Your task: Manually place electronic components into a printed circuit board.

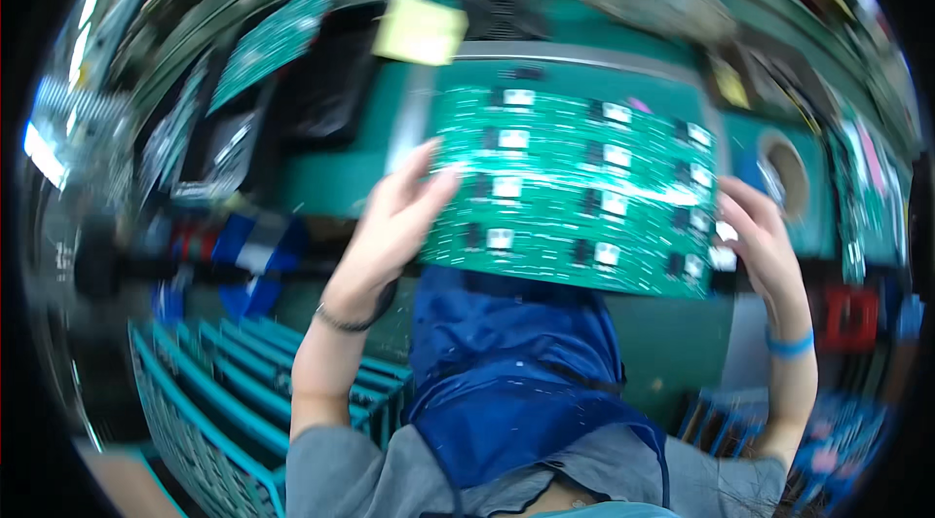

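Note:
A large green circuit board (550,177) with rows of white and black components is held up over the near edge of the bench, somewhat blurred by motion. My left hand (404,202) grips its left edge, thumb on the upper face. At the right edge, my right hand (760,226) has hold of the board too, fingers bent round the side. The undersides of the board and the fingertips beneath it are hidden.
A yellow paper note (421,30) and a black fan (502,7) lie beyond the board. Black trays (331,80) with another green board (278,36) stand at left. A tape roll (784,175) is at right. Teal racks (219,391) stand at lower left.

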Demonstrator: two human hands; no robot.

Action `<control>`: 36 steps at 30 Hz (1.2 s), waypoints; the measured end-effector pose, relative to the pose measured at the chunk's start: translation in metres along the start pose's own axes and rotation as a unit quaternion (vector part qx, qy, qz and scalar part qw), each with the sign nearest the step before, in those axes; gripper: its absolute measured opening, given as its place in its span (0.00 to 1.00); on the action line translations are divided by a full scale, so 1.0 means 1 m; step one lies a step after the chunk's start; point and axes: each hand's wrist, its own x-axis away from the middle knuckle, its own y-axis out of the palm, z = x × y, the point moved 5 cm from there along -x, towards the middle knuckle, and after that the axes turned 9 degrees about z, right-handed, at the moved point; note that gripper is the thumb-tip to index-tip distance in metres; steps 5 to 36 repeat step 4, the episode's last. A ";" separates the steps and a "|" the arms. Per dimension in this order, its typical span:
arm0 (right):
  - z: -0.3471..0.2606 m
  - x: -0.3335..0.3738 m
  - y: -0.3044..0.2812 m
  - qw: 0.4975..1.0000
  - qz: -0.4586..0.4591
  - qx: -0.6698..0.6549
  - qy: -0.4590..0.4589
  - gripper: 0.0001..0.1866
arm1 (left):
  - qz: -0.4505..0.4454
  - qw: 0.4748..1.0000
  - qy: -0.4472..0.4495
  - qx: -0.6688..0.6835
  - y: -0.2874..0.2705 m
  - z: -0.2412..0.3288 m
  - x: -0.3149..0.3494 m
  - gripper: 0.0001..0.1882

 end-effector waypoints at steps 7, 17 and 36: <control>-0.006 -0.008 -0.007 0.994 -0.072 -0.077 -0.035 0.25 | 0.004 0.998 0.005 0.056 -0.017 0.013 0.014 0.28; -0.006 -0.008 -0.007 0.994 -0.072 -0.077 -0.035 0.25 | 0.004 0.998 0.005 0.056 -0.017 0.013 0.014 0.28; -0.006 -0.008 -0.007 0.994 -0.072 -0.077 -0.035 0.25 | 0.004 0.998 0.005 0.056 -0.017 0.013 0.014 0.28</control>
